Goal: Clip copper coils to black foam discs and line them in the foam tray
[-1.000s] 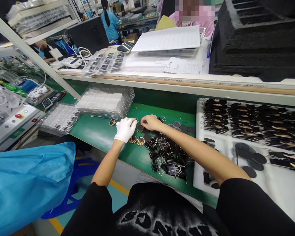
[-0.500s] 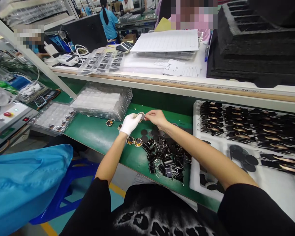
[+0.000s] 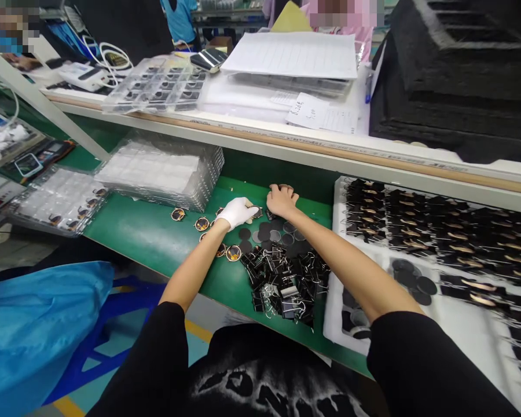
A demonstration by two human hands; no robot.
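My left hand [image 3: 237, 212], in a white glove, rests on the green mat [image 3: 156, 237] and pinches a small round part [image 3: 256, 213] at its fingertips. My bare right hand [image 3: 281, 200] lies just to the right of it, fingers curled down onto the mat; what they hold is hidden. Dark round discs [image 3: 272, 233] lie right below both hands. A pile of black binder clips [image 3: 284, 279] sits nearer to me. Gold-rimmed round parts [image 3: 202, 223] are scattered left of the gloved hand.
A stack of clear blister trays [image 3: 160, 172] stands at the left, with another part-filled tray [image 3: 58, 200] beyond it. A white tray [image 3: 443, 315] of clipped black assemblies fills the right. A raised shelf [image 3: 286, 147] carries papers and trays. A blue bag [image 3: 35, 324] sits at lower left.
Both hands lifted a round part off the mat half a second ago and have now come back down onto it, farther from me. The view has tilted downward.
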